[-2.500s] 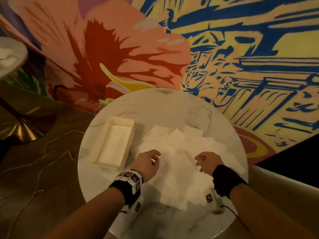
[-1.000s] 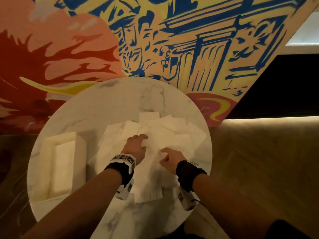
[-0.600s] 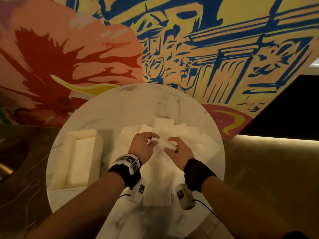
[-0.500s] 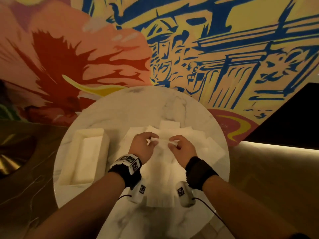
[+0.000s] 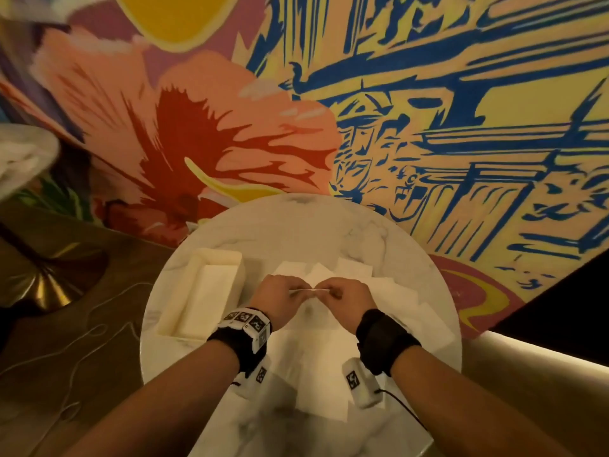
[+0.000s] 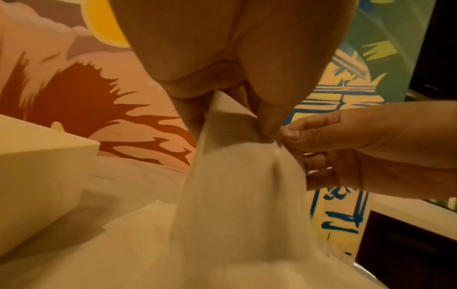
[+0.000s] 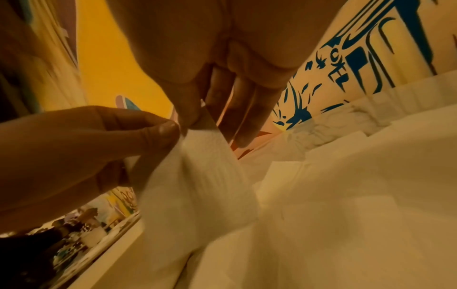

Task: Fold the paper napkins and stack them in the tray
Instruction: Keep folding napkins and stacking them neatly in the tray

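Both my left hand and right hand now pinch one napkin's top edge, lifted off the table pile since a second ago, so folding starts beside the tray.

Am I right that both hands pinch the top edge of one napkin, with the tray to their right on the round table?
Not quite: the tray sits to the left of the hands, as the head view shows. The left hand and right hand do pinch one napkin on the round table.
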The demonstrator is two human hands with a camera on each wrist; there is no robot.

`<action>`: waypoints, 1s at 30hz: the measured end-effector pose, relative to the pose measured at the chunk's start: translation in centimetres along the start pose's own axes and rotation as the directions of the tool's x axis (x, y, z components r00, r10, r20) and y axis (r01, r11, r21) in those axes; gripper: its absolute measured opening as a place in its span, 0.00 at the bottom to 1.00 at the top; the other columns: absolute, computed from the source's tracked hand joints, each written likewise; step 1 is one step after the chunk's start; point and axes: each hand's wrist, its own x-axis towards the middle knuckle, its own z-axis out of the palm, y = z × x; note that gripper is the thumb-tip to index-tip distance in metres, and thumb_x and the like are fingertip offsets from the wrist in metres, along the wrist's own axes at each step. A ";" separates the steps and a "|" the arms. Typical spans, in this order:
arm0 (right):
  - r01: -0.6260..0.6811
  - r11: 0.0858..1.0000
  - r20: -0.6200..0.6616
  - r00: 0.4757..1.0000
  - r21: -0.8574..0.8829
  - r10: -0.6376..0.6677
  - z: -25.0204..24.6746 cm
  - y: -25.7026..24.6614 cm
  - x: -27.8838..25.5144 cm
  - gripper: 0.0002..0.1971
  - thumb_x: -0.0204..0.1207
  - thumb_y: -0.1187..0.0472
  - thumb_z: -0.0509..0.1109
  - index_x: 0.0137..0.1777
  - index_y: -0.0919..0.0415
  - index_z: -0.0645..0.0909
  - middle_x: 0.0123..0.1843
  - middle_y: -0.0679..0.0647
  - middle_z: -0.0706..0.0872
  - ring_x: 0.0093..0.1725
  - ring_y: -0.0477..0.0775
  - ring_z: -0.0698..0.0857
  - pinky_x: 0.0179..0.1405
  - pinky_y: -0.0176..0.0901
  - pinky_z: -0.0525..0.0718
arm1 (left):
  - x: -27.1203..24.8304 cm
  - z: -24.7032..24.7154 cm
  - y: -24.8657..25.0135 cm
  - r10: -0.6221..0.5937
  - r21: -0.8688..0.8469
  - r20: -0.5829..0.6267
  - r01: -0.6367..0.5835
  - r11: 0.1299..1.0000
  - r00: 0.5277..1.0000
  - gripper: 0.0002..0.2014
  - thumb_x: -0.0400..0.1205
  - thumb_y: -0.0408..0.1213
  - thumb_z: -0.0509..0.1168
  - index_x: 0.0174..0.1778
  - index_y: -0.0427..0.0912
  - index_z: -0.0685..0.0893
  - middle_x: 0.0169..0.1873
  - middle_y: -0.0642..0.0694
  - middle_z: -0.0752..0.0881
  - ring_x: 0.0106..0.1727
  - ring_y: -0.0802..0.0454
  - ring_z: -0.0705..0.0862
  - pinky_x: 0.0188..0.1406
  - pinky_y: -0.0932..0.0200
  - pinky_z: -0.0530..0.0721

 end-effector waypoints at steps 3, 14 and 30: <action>-0.011 0.999 -0.034 0.999 0.032 0.012 -0.1 -0.4 0.5 0.04 0.79 0.55 0.73 0.45 0.49 0.89 0.42 0.43 0.89 0.46 0.49 0.87 0.54 0.44 0.85 | -0.4 -1.4 -0.9 -0.026 -0.023 -0.061 0.025 0.999 0.998 0.09 0.84 0.46 0.68 0.52 0.50 0.94 0.51 0.56 0.92 0.51 0.61 0.87 0.54 0.69 0.79; -0.052 0.960 -0.082 0.994 0.273 0.077 1.8 -3.2 2.2 0.04 0.79 0.61 0.74 0.44 0.52 0.88 0.42 0.51 0.90 0.40 0.54 0.88 0.39 0.43 0.88 | -2.6 -4.2 -4.9 -0.204 -0.217 -0.085 0.181 0.959 0.975 0.17 0.76 0.55 0.75 0.57 0.55 0.83 0.44 0.57 0.88 0.44 0.62 0.85 0.38 0.68 0.78; 0.138 0.973 0.116 0.986 -0.187 -0.117 7.4 -10.5 7.2 0.04 0.79 0.58 0.71 0.47 0.53 0.88 0.44 0.47 0.87 0.44 0.48 0.84 0.48 0.36 0.80 | -4.6 -8.8 -12.9 -0.311 -0.156 -0.174 0.286 0.946 0.934 0.10 0.80 0.43 0.73 0.56 0.50 0.83 0.45 0.53 0.86 0.40 0.54 0.87 0.40 0.66 0.80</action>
